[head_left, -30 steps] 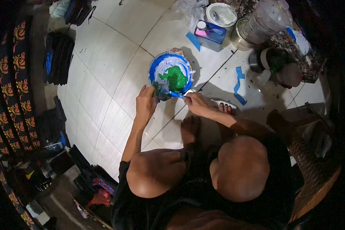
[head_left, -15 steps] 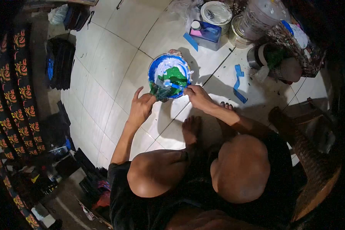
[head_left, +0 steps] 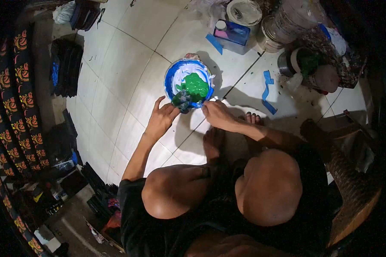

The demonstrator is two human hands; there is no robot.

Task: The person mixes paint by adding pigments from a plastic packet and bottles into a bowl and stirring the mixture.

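A round tub point(head_left: 169, 83) stands on the tiled floor, its inner wall smeared blue. White paint point(head_left: 188, 70) and a pool of bright green paint point(head_left: 196, 85) lie inside. At the tub's near left rim, my left hand point(head_left: 162, 118) pinches a crumpled, green-smeared plastic piece point(head_left: 182, 101), perhaps a bag; its index finger sticks out. My right hand point(head_left: 218, 115) is closed at the near right rim around a thin blue-smeared tool point(head_left: 196, 104), whose exact kind I cannot make out. The tool's end lies against or close to the plastic.
At the back right stand a bottle of blue-purple liquid point(head_left: 232, 34), an open white bucket point(head_left: 244, 12) and several stained containers point(head_left: 294, 19). Blue tape strips point(head_left: 268, 92) lie on the floor. Stacked dark pieces point(head_left: 67, 68) and patterned strips point(head_left: 25, 98) are at left.
The blue-smeared tool has come down from over the green paint to the near rim. My right hand has shifted slightly left and nearer; the plastic moved slightly right, baring more green paint.
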